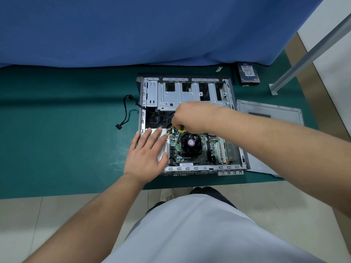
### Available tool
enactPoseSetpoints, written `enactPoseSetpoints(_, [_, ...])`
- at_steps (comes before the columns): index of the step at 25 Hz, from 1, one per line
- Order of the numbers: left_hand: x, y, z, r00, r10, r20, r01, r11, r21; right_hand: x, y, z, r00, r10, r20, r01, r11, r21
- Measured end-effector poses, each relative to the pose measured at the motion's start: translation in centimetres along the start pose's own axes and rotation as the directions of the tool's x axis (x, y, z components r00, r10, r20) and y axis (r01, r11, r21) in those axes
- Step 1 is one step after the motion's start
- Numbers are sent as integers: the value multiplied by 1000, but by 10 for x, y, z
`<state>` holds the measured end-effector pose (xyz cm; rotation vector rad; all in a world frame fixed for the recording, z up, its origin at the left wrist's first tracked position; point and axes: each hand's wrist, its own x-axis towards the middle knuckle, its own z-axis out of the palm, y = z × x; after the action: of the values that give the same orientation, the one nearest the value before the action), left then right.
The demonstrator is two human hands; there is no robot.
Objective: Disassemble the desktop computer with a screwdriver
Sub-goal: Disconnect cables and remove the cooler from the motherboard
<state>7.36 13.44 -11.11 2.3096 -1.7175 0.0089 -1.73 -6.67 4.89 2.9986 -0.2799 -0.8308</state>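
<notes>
1. Open desktop computer [190,103] lying on its side on the green counter [66,120], side cover off, insides showing.
2. Left hand [147,153] resting flat on the pale box at the case's near left corner, fingers straight and spread.
3. Right hand [191,116] curled tight round a screwdriver [182,129], reaching down into the middle of the case.
4. Only the green and yellow handle end peeking out under the fingers; tip hidden, maybe on a screw near the board's top edge.
5. Black fan [190,143] on the green board, just below the right hand.
6. Black cable [126,112] hanging out of the left side onto the counter.
7. Grey side panel [273,118] lying flat to the right of the case.
8. Hard drive [247,73] near the blue cloth [133,29], well apart from the case.
</notes>
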Motion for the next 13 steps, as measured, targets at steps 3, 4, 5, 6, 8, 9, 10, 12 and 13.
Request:
enactPoseSetpoints(3, [0, 0, 0, 1000, 3, -4, -3, 1000, -1, 3, -9, 10, 973, 213, -90, -180, 942, 283])
enactPoseSetpoints(4, [0, 0, 0, 1000, 4, -5, -4, 1000, -2, 5, -12, 13, 950, 305, -72, -264, 901, 343])
enactPoseSetpoints(5, [0, 0, 0, 1000, 4, -9, -4, 1000, -2, 9, -13, 15, 925, 376, -59, -328, 867, 374])
enactPoseSetpoints(6, [0, 0, 0, 1000, 4, -12, -4, 1000, -2, 10, -13, 14, 909, 413, -58, -362, 851, 380])
enactPoseSetpoints(8, [-1, 1, 0, 1000, 5, -11, -5, 1000, -2, 9, -12, 9, 943, 332, -34, -306, 899, 314])
enactPoseSetpoints(9, [-1, 0, 0, 1000, 6, -9, -6, 1000, -2, 7, -8, 6, 977, 211, -14, -204, 957, 208])
enactPoseSetpoints(10, [-1, 0, -1, 1000, 6, -6, -6, 1000, 0, 4, -7, 3, 996, 84, 31, -87, 991, 97])
enactPoseSetpoints(12, [0, 0, -1, 1000, 5, 7, -5, 1000, 2, 3, -5, 3, 995, -69, 78, 73, 996, -50])
enactPoseSetpoints(13, [0, 0, -1, 1000, 3, 12, -3, 1000, 0, 2, -3, 4, 996, -65, 64, 66, 998, -9])
